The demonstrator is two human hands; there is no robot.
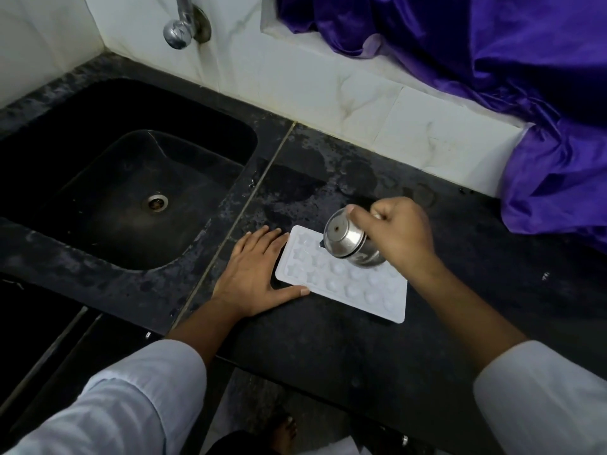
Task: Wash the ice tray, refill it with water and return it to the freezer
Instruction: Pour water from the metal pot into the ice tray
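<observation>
**Steel pot tipped over a white ice tray beside a black sink**

Seen from above, from the person's own head. A white plastic ice tray (345, 284) lies flat on a dark, speckled stone surface (328, 349), just to the right of a black sink (115, 178). The tray is a long rectangle set at a slant. Its moulded hollows include star shapes at the left end and rounded ones towards the right.

The left hand (253, 274) rests palm down on the surface at the tray's left end. Its fingers are straight and released, lying along the short edge, while the thumb touches the near long edge.

The right hand (400, 231) is clenched around a small shiny steel pot (348, 238), grasping it at its upper part. The pot is tilted over the far side of the tray, its round base turned towards the camera. Whether water is running out cannot be made out.

The sink has a round metal drain (155, 202) in its floor. A chrome tap (179, 31) comes out of the white marbled wall tiles (328, 83) above it. A crumpled purple cloth (525, 60) spills down at the right. Both arms wear pale sleeves (131, 405), and a bare foot (285, 428) shows on the floor below.
</observation>
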